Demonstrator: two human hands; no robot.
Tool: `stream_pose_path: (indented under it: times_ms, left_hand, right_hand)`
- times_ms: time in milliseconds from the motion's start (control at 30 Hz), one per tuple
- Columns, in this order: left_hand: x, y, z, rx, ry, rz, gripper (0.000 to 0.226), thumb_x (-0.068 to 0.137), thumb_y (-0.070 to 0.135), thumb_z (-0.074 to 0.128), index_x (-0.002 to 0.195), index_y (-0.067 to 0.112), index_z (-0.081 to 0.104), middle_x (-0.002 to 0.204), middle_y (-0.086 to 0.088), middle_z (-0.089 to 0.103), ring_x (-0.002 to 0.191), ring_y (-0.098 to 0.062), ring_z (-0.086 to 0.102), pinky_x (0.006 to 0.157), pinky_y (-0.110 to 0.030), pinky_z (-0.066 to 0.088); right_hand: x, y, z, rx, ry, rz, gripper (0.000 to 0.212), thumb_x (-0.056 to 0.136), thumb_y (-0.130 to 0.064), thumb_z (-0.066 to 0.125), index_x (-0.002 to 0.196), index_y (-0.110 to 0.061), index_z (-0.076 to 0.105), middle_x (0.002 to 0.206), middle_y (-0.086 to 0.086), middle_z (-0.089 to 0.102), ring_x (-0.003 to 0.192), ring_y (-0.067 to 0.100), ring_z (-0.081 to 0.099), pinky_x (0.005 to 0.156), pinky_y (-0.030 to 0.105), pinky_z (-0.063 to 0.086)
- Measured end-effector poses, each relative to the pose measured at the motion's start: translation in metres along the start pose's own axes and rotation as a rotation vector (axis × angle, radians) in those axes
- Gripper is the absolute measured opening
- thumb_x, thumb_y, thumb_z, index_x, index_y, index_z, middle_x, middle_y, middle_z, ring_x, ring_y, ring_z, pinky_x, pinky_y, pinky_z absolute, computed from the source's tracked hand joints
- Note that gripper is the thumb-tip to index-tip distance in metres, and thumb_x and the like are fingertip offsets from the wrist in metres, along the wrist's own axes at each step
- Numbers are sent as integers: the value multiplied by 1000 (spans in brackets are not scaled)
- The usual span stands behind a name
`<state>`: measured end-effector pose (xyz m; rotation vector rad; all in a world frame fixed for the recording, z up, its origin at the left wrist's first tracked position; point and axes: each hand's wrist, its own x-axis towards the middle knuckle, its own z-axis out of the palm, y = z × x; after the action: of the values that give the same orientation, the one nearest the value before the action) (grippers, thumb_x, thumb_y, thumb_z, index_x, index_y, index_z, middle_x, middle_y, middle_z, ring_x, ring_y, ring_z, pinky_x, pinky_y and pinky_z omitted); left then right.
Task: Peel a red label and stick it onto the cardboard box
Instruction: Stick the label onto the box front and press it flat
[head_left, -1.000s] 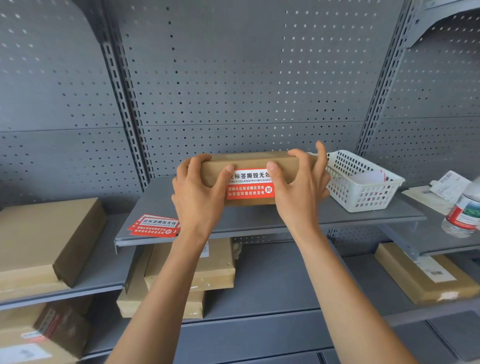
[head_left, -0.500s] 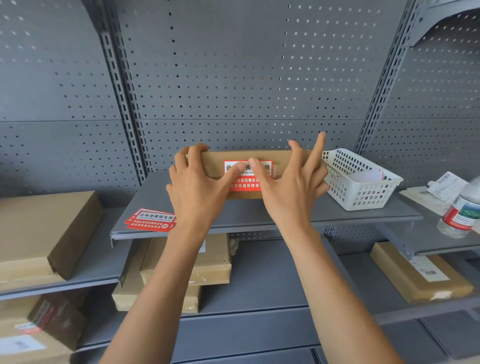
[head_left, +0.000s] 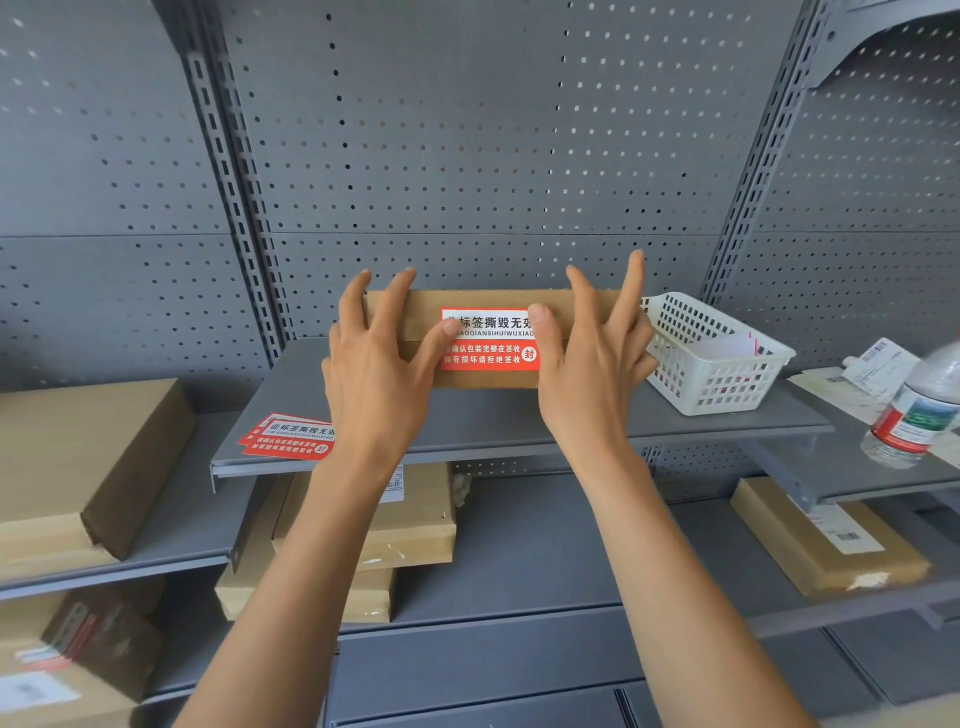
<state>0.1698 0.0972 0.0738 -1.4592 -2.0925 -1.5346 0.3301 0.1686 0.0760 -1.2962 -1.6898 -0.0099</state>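
A long cardboard box (head_left: 410, 317) lies on the grey middle shelf (head_left: 519, 421) against the perforated back wall. A red and white label (head_left: 491, 343) is stuck across its front face. My left hand (head_left: 379, 374) is at the box's left end, thumb tip on the label's left edge, fingers spread over the top corner. My right hand (head_left: 592, 374) is at the right end. Its thumb presses the label's upper right corner and its fingers are lifted and splayed. Neither hand grips the box.
A stack of red labels (head_left: 291, 436) lies at the shelf's front left. A white plastic basket (head_left: 727, 384) stands right of the box. A water bottle (head_left: 914, 415) and papers are on the right shelf. More cardboard boxes (head_left: 78, 457) fill the lower shelves.
Both hands have let go of their grip around the box. The fingers have lifted and spread, and the thumbs have slid outward to the label's two ends.
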Motion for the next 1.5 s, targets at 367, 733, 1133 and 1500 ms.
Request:
stream_pose_path:
  times_ms: [367,733,1133,1500]
  left_hand:
    - [-2,6,-12,55,-46,21,96,71,91,49,156,49,29,169,-1,24,145,-32,43,105,-61,46]
    - [0,-2,-21,48,-88,90,89,80,71,68,157,47,31,170,-2,21,144,-33,41,107,-57,46]
    - [-2,-5,-25,-10,-98,81,79,86,60,70,155,49,33,173,1,16,148,-31,37,114,-57,40]
    - [-11,10,-26,72,-87,36,116,55,95,59,157,48,27,174,-3,9,152,-31,33,110,-66,40]
  right_hand:
    - [-3,-2,-16,-35,-164,-71,107,76,-90,47,162,-33,19,172,5,-17,153,43,12,112,60,23]
    - [1,9,-24,24,-246,-112,101,80,-81,52,162,-34,16,173,-6,-8,154,39,8,117,63,18]
    - [5,16,-29,69,-294,-165,80,94,-61,55,161,-36,20,173,-8,-4,150,38,13,116,60,21]
    - [-6,-2,-29,-30,-283,-113,112,75,-86,54,163,-37,5,172,-2,-20,156,43,0,118,60,15]
